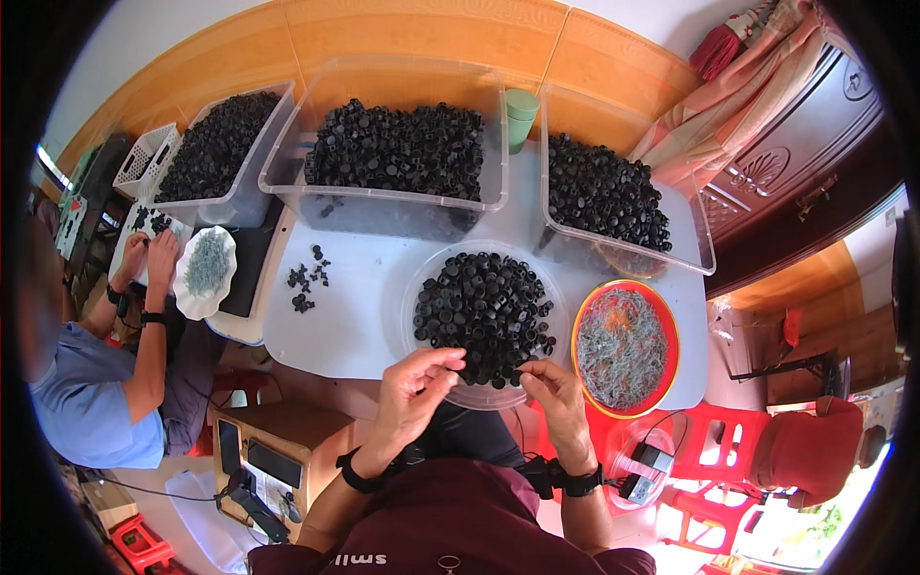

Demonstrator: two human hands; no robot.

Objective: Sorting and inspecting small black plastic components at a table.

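Observation:
In front of me a round clear tray holds a heap of small black plastic caps. Over its near edge, on the left, my left hand is closed in a pinch; what lies between thumb and forefinger is hidden against the black heap. My right hand pinches a small black plastic piece at the tray's near right. Just right of that hand, a red bowl with a yellow rim is filled with thin grey wiry pieces.
Clear bins of black parts stand along the back: left, middle and right. Loose black pieces lie on the white table. At left, another person handles black pieces beside a white dish. Red stools stand at right.

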